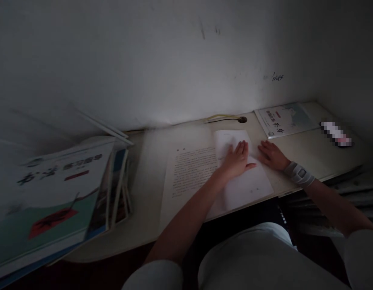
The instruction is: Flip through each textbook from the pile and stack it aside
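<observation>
An open booklet (192, 173) lies on the desk, its left page covered in printed text. My left hand (236, 160) rests flat on the mostly blank right page (249, 185), fingers outstretched and thumb apart. Just beyond that page's right edge, my right hand (273, 155) lies palm down with its fingers extended, a grey band around the wrist. Neither hand is gripping anything. Part of the page under my left hand is hidden.
At the left stands a stack of books (62, 193) with a green and white cover on top. Another white booklet (286, 119) lies at the back right, near a blurred-out phone-shaped object (336, 134). A yellow cable (222, 116) runs to a hole (242, 119) by the wall.
</observation>
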`<state>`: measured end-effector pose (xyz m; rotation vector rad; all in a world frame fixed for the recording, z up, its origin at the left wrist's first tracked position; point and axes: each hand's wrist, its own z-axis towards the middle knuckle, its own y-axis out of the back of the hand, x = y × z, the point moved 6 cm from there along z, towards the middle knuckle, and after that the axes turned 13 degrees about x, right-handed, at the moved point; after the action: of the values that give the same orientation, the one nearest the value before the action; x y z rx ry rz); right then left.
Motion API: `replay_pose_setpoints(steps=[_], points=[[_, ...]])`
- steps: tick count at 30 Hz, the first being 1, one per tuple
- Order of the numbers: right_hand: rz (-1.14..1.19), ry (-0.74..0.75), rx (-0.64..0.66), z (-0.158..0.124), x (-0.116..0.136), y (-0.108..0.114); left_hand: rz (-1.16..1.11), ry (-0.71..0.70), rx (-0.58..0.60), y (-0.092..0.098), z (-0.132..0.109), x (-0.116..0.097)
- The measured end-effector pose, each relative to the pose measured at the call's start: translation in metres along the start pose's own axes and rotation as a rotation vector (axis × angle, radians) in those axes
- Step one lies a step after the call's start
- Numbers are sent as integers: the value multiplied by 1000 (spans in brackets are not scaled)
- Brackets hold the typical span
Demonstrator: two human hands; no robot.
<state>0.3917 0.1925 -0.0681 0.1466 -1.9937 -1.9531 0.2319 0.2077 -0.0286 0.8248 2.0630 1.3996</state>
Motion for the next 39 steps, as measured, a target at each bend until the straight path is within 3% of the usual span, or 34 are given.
replay_pose_setpoints(steps=[3, 6, 11, 15, 20, 25, 31, 35, 39], points=[[-13, -22, 24, -2, 3, -2, 3, 60, 61, -6, -33, 21], [42, -33, 31, -1, 1, -3, -33, 79, 141, -22, -45, 25], [350, -68, -107, 0, -11, 9, -32, 101, 13, -28, -25, 0], [748, -229, -212, -3, -28, 26, -70, 116, -80, -27, -13, -8], [1327, -386, -72, 1, -33, 30, -77, 122, -127, -28, -14, -7], [1505, -499, 103, -2, -27, 29, -87, 165, -144, -30, -14, -3], [1633, -275, 416, -27, 3, 28, -108, 237, -180, -30, -3, -1], [1741, -283, 420, -42, -1, 21, -115, 245, -163, -25, -2, -8], [1771, -363, 384, -49, -12, 11, -69, 78, -47, -29, -9, -23]])
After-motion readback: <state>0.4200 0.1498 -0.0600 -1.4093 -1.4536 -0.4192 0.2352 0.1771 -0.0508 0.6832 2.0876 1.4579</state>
